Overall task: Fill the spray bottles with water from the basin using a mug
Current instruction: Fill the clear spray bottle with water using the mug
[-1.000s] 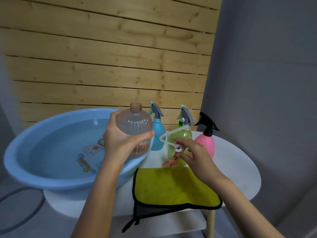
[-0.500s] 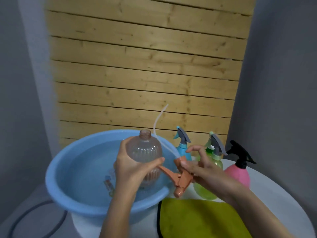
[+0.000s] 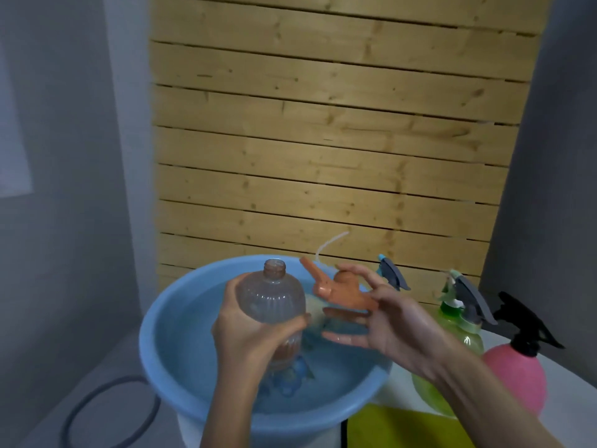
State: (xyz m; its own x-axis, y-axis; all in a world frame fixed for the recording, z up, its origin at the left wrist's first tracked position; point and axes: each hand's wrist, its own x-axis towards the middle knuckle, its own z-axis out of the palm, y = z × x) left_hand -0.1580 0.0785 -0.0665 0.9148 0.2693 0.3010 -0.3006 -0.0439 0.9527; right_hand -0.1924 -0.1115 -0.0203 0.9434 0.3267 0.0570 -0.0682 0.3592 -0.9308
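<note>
The right hand [image 3: 397, 324] has raised the orange plastic trigger head [image 3: 342, 291] and turned its nozzle up-left over the round blue plastic basin [image 3: 155, 318], with the thin white dip tube [image 3: 329, 242] curving up behind. Its fingers [image 3: 349, 313] are spread wide, with the head caught loosely between them. The left hand [image 3: 255, 331] wraps its fingers round the clear ribbed bottle [image 3: 271, 299], which is upright and uncapped above the water, and the bulbous green spray bottle [image 3: 465, 337] and pink spray bottle [image 3: 517, 373] stand on the white counter [image 3: 575, 392].
</note>
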